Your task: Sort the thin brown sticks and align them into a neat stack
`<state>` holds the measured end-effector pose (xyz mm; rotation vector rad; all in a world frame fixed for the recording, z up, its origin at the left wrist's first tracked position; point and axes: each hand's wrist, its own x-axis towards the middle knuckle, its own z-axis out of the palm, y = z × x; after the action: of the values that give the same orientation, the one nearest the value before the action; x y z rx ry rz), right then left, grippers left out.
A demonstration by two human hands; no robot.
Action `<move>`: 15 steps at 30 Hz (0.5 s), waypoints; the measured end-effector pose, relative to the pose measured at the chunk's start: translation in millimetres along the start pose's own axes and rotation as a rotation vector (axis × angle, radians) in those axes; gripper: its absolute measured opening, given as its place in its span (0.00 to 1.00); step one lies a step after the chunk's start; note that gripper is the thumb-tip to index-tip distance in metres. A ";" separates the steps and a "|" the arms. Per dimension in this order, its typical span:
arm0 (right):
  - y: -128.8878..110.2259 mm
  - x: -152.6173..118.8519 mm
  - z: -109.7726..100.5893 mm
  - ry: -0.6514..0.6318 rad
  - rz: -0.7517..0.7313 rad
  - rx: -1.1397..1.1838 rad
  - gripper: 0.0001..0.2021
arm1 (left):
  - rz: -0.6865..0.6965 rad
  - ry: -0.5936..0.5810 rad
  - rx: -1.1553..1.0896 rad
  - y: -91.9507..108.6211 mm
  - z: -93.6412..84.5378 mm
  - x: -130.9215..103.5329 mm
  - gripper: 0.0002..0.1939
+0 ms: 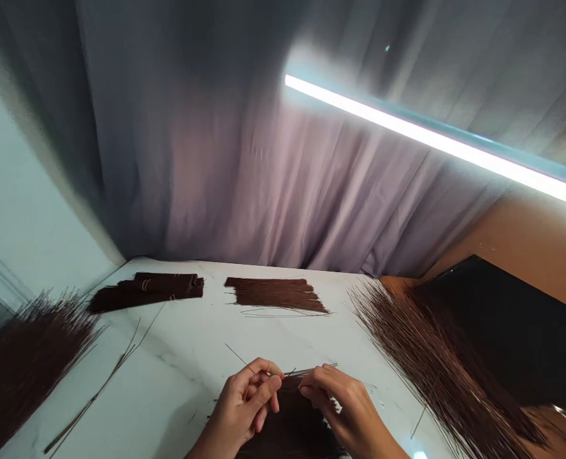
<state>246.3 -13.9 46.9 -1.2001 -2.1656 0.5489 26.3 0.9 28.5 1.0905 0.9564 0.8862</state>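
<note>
My left hand (252, 395) pinches a thin brown stick (236, 356) between thumb and forefinger; one end pokes out to the upper left. A tan band (273, 369) wraps one of its fingertips. My right hand (335, 395) is closed, its fingers bent down at the far edge of a dark brown layer of sticks (283, 421). Thin strands (298, 371) run between the two hands and show past the right knuckles. The right fingertips are partly hidden. Both hands are over the near middle of the white table (187, 357).
A trimmed row of brown sticks (276, 294) and tied dark bundles (163, 290) lie at the back. Large loose bundles stand at the left (34, 363) and right (421, 357). A few long sticks (94, 398) lie at left. A lit tube lamp (407, 131) hangs before the grey curtain (216, 140).
</note>
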 end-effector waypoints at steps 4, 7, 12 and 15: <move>-1.6 -3.0 -17.7 -0.142 0.056 0.013 0.10 | -0.057 0.027 0.027 -4.4 -2.9 -0.7 0.29; 5.4 2.5 -37.7 -0.150 0.081 0.005 0.11 | -0.062 0.009 0.031 -6.4 -8.4 -0.9 0.26; 9.6 23.7 -58.1 -0.158 -0.059 -0.152 0.12 | -0.059 -0.004 0.081 -12.5 -13.1 1.0 0.23; 9.3 30.5 -60.1 -0.154 -0.108 -0.231 0.10 | -0.042 0.012 0.060 -14.4 -15.9 2.0 0.24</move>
<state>279.8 21.0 94.7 -1.1828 -2.4631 0.3628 13.6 4.3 11.4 1.1128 1.0176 0.8347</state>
